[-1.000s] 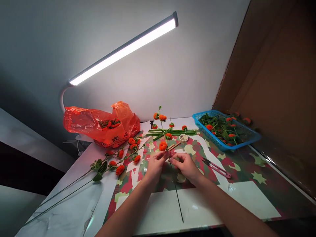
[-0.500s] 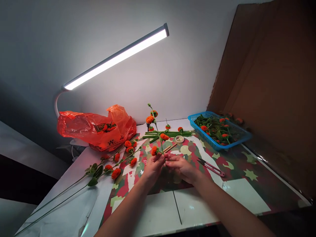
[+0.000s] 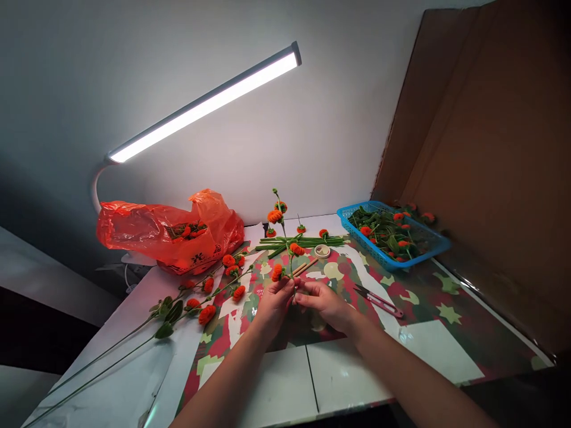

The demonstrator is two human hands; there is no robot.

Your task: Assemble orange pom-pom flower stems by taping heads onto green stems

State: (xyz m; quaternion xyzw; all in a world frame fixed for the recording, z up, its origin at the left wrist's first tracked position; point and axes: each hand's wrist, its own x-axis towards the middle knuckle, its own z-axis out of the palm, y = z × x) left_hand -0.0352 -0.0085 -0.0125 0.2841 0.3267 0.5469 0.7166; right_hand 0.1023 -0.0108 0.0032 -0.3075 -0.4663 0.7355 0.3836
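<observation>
An upright green flower stem [image 3: 286,238] with several orange blooms stands above my two hands at the middle of the table. My left hand [image 3: 277,302] pinches its lower part, just under the lowest orange bloom [image 3: 277,272]. Close beside it, my right hand [image 3: 322,302] has its thumb and fingers closed on the same stem's lower end. Behind the hands lie two thin brown sticks [image 3: 306,266], a roll of tape [image 3: 322,251] and a bundle of green stems [image 3: 307,242].
Finished-looking flower stems [image 3: 164,329] lie at left, beside a red plastic bag [image 3: 147,232]. A blue basket [image 3: 388,261] of leaves and blooms is at back right. Pink-handled snips [image 3: 379,301] lie right of my hands. A lit lamp [image 3: 205,107] hangs above.
The top of the held stem has tilted slightly to the right, and my right hand's fingers have shifted a little around its lower end. The whole view has moved slightly.
</observation>
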